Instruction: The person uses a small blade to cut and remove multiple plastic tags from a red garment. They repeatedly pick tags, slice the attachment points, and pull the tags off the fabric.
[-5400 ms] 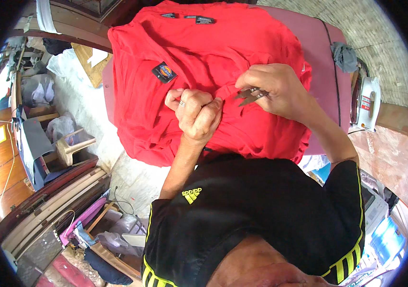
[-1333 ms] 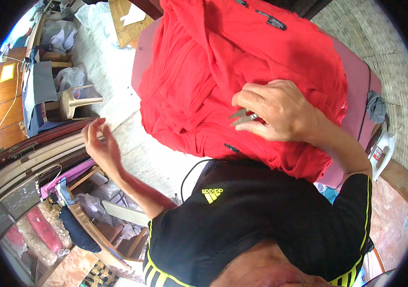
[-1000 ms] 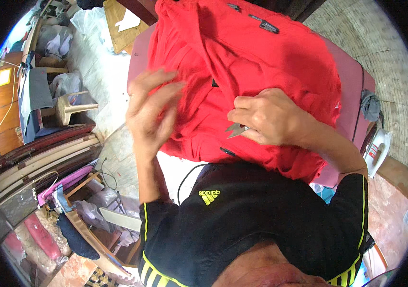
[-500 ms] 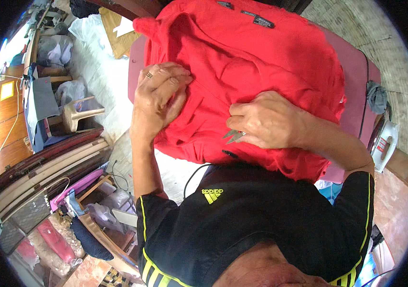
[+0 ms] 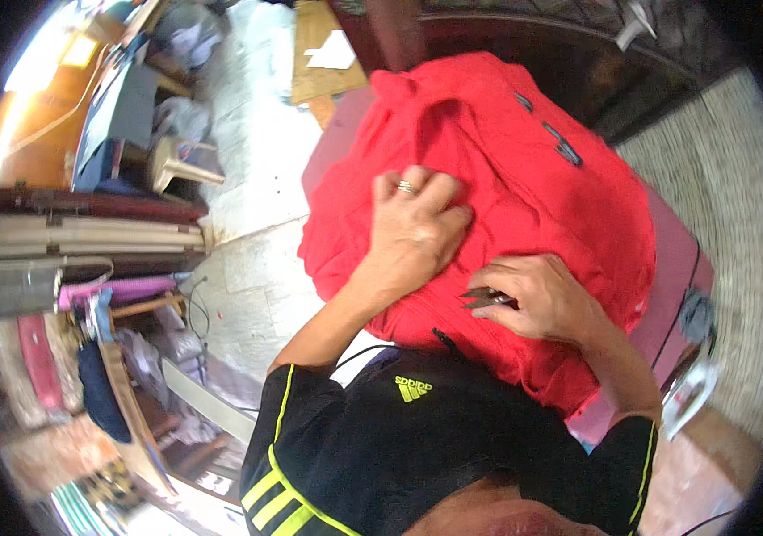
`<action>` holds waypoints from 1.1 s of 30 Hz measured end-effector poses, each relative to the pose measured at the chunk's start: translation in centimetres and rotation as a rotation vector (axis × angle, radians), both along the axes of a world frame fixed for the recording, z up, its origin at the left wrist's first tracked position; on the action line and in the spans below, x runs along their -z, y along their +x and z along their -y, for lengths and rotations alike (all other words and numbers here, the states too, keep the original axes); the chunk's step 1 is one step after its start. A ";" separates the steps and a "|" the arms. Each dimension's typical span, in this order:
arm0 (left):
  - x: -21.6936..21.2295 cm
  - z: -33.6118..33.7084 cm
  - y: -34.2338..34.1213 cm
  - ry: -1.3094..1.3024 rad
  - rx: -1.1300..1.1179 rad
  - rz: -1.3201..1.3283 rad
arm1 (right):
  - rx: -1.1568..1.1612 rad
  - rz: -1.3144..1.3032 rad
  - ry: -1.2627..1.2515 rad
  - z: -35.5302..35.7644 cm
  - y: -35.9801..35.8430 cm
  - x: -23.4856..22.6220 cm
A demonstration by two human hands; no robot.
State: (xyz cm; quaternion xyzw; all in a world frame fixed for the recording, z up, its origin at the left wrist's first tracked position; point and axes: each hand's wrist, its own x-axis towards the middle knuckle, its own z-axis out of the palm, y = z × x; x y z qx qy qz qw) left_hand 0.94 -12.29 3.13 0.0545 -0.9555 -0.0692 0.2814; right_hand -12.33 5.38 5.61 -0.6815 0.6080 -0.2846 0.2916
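Observation:
A red cloth garment (image 5: 578, 223) lies rumpled in front of me, with dark labels (image 5: 564, 147) on its far part. My left hand (image 5: 417, 230), wearing a ring, has its fingers curled into the folds on the garment's left half. Just right of and nearer than it, my right hand (image 5: 542, 297) rests over the cloth with small metal thread snips (image 5: 486, 298) in its grasp. The blades poke out leftward from the palm, slightly apart. What the fingertips of both hands pinch in the cloth is partly hidden.
Under the garment is a pink padded board (image 5: 678, 241). A white iron (image 5: 691, 393) stands at the right, near a grey rag (image 5: 696, 317). On the left are a small stool (image 5: 176, 165), stacked boards (image 5: 87, 237) and a cluttered shelf (image 5: 145, 420).
The view has turned, so the surroundings appear shifted. My left hand has moved inward from the garment's left side, closer to my right hand. The snips remain in my right hand.

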 end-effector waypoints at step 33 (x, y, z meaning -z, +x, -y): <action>-2.3 7.4 6.5 -0.303 -0.796 -0.049 | 0.121 0.159 -0.098 0.3 -0.7 0.9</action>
